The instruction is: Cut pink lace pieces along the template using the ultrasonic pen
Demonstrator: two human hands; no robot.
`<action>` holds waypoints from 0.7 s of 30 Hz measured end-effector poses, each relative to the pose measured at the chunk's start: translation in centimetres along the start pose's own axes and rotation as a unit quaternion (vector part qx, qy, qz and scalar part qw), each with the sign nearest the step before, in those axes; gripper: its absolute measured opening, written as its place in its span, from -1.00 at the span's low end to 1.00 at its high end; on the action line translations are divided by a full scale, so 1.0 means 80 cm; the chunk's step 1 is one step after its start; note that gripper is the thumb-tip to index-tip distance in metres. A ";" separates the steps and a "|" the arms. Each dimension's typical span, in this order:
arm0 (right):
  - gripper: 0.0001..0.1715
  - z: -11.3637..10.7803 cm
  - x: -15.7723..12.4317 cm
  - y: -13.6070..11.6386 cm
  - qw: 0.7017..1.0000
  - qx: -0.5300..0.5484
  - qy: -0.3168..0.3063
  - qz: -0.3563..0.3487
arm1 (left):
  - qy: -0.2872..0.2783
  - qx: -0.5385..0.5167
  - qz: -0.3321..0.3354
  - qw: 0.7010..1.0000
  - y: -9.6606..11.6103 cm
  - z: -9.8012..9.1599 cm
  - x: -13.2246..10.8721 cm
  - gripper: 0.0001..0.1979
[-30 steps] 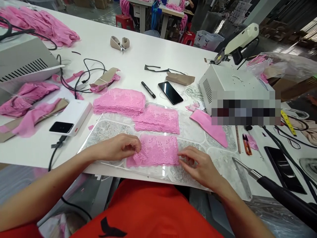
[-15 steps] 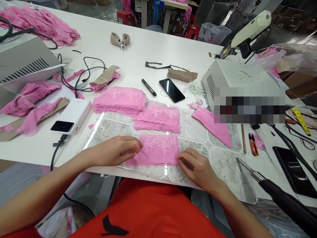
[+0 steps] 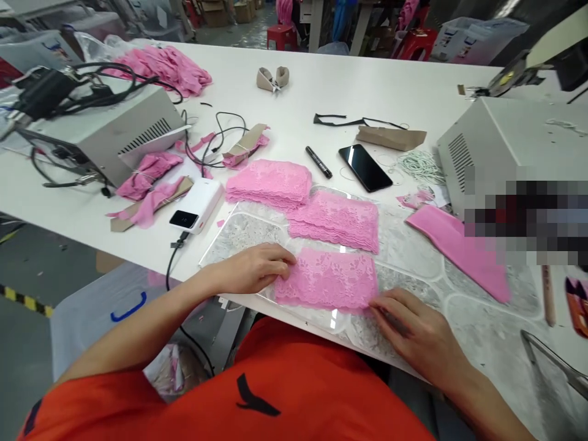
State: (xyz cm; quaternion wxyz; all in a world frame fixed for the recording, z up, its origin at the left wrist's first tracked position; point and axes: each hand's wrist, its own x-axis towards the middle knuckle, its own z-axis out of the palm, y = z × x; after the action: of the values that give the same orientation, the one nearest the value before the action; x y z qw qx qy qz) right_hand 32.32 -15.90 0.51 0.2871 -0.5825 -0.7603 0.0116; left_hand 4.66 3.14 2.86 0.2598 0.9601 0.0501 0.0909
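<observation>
A piece of pink lace (image 3: 328,278) lies flat near the front edge of the table, between my two hands. At its left edge, my left hand (image 3: 257,266) is closed, thumb and fingertips pinching the lace. My right hand (image 3: 413,321) has its thumb and index finger together on the lower right corner of the same piece. Just behind it rests a stack of pink lace pieces (image 3: 337,217), its scalloped edges towards me. Another lace stack (image 3: 271,184) sits further left and back, touching the first.
A clear mat (image 3: 404,245) with a stone pattern covers the table's front. Around it are a white power bank (image 3: 197,205), a black marker (image 3: 318,162), a phone (image 3: 365,166), a smooth pink fabric piece (image 3: 459,251), a grey machine box (image 3: 496,141) and metal tweezer-like tips (image 3: 551,355).
The view has turned left, so everything sits further right in the picture. Both hands stay at the lace's sides; the right fingers are now at its lower corner.
</observation>
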 end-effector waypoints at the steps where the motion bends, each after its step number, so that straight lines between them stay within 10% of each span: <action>1: -0.91 -0.001 -0.002 0.002 1.000 -0.001 -0.001 -0.003 | 0.001 0.004 0.002 1.000 0.001 0.001 -0.002 -0.73; 21: -0.88 0.003 -0.006 0.005 0.999 0.031 -0.012 0.000 | 0.150 0.083 -0.039 0.984 0.053 0.054 -0.035 -0.93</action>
State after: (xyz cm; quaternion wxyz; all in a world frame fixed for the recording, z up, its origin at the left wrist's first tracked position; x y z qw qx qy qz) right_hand 32.62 -16.14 0.00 0.2961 -0.5733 -0.7628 0.0419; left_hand 3.02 -3.05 0.95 0.1717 0.9512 0.1329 0.2192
